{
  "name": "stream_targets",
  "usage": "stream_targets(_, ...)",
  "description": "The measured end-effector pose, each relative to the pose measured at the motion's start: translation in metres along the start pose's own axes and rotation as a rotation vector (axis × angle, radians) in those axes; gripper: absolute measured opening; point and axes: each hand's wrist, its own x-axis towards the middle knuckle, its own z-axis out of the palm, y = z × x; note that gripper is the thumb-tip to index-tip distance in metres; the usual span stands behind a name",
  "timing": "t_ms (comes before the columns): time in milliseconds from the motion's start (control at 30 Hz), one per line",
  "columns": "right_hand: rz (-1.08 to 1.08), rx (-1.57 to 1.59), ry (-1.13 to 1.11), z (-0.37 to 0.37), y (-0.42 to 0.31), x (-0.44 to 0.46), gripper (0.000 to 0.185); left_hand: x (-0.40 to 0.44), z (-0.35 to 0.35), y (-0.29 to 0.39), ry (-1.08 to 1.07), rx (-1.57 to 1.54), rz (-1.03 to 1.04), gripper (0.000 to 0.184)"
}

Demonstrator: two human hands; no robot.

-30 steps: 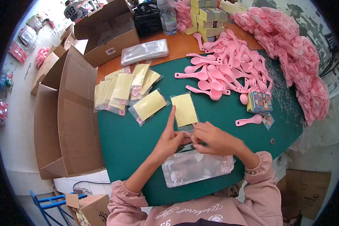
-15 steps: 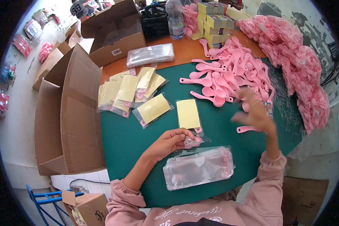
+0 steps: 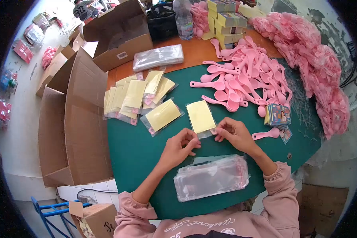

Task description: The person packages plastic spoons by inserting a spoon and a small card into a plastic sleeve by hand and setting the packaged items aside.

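A clear plastic bag with a pale yellow card (image 3: 201,116) in it lies on the green mat in front of me. At its lower left corner my left hand (image 3: 181,146) is closed, thumb and fingers pinching the bag's open end. My right hand (image 3: 235,134) pinches the lower right corner, where a bit of pink shows. Nearer to me rests a stack of empty clear bags (image 3: 211,179). A single pink spoon (image 3: 267,134) lies to the right of my right hand, beside a stack of printed cards (image 3: 278,114).
Pink spoons (image 3: 246,75) are heaped at the back right, with bagged spoons (image 3: 305,59) beyond. Several filled bags (image 3: 133,95) lie at the left. A cardboard box (image 3: 83,119) stands along the left edge. Clear bags (image 3: 158,57), a bottle (image 3: 183,22) and card stacks (image 3: 227,23) are behind.
My right hand has come left from near the spoon heap to the bag's lower right corner. My left hand has shifted slightly; the small clear piece at its fingertips no longer shows.
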Motion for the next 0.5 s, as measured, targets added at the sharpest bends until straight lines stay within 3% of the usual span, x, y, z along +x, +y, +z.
stream_targets(67,0.002,0.004,0.039,0.005,-0.002,0.000,0.013,0.003,0.003,-0.008,0.169,0.165,0.140,0.016)
stream_targets(433,-0.016,-0.075,0.165,0.012,-0.003,-0.001,0.016,0.001,0.007,-0.007,0.253,0.113,0.153,0.022)
stream_targets(500,-0.026,-0.092,0.122,0.013,-0.008,-0.002,0.028,0.000,0.008,-0.003,0.240,0.131,0.138,0.026)
